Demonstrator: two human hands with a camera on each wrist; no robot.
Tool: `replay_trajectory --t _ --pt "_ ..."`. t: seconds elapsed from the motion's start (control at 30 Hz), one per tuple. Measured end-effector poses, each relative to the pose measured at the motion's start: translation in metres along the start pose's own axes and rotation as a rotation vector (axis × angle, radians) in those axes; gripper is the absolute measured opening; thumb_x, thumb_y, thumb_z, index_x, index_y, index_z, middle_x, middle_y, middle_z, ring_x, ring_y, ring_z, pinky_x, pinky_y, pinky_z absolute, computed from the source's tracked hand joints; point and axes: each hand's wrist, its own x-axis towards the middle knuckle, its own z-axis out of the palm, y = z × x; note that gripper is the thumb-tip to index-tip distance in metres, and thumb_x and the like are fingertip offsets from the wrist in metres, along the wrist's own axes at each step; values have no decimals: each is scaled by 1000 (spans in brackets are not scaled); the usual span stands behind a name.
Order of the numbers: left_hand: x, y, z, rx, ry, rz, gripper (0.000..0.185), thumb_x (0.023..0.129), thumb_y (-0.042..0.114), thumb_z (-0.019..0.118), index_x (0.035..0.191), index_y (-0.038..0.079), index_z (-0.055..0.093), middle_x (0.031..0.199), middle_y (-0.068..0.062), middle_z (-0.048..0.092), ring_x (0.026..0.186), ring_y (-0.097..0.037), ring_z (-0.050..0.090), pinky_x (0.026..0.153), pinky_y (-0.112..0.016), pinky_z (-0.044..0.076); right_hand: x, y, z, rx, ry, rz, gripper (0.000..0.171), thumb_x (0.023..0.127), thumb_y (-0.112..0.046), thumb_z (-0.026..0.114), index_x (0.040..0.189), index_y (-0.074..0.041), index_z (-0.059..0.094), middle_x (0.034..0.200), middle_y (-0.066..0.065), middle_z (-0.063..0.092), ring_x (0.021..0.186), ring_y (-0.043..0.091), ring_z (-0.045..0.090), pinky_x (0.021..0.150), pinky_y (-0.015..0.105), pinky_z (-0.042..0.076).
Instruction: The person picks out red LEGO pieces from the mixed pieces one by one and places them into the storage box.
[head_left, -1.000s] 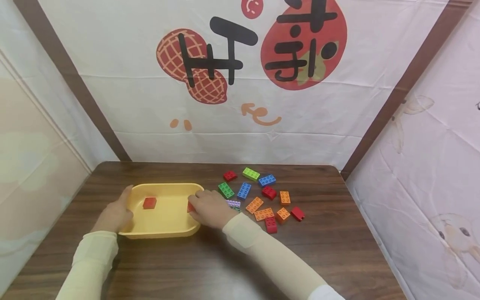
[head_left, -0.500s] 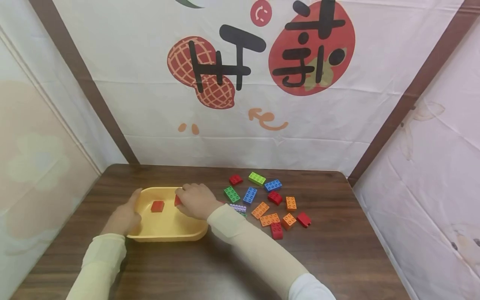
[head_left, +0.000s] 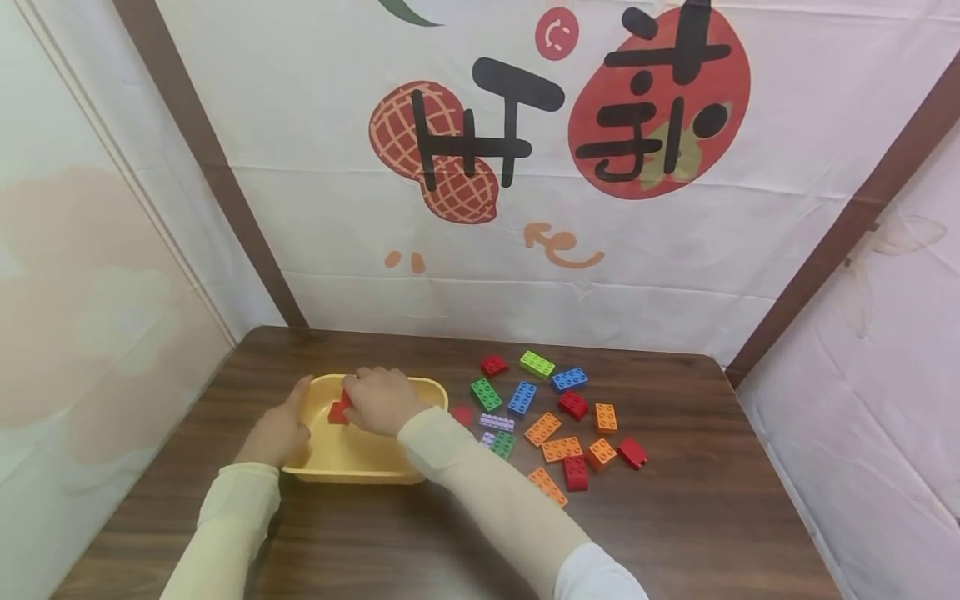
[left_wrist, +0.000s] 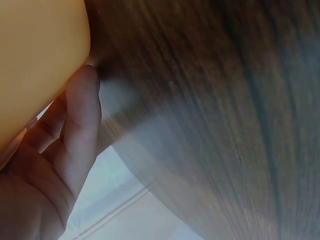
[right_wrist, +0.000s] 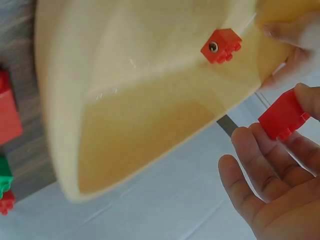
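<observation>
Left hand [head_left: 279,433] flat and relaxed against the left wall of the shallow yellow plastic tray [head_left: 360,467], right hand [head_left: 381,400] above that tray, pinching a small red plastic brick [right_wrist: 283,118], another red brick [right_wrist: 221,45] lying inside, below.

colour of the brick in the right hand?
Red; the brick pinched by the right hand shows best in the right wrist view.

The tray [head_left: 431,392] is plain yellow; the brick [right_wrist: 283,116] held at the fingertips and the small brick [right_wrist: 221,46] lying inside it are red. Scattered bricks [head_left: 558,417] are red, orange, green, blue and lilac on a dark brown wood-grain table [head_left: 697,517]. Both sleeves [head_left: 480,492] are cream
</observation>
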Motion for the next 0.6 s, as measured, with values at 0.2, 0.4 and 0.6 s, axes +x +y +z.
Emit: replay_trajectory --t 0.2,0.4,0.6 --pt "1 1 7 8 3 1 89 82 0 51 161 8 11 71 -14 57 59 -29 51 55 -43 44 7 -4 12 -12 4 -5 28 95 -46 64 112 -24 66 93 -9 58 79 9 54 71 27 48" --pt "1 0 7 -2 2 -14 90 81 0 51 161 10 12 75 -17 59 61 -29 52 55 -44 44 16 -9 13 -29 10 -6 30 95 -46 66 113 -22 66 96 -8 61 83 10 59 69 29 50" --pt "2 1 4 2 22 -11 88 82 1 50 161 8 13 76 -17 60 61 -30 51 56 -45 44 27 -19 17 -6 -24 -27 24 94 -44 70 109 -26 69 98 -10 63 90 10 61 75 29 51"
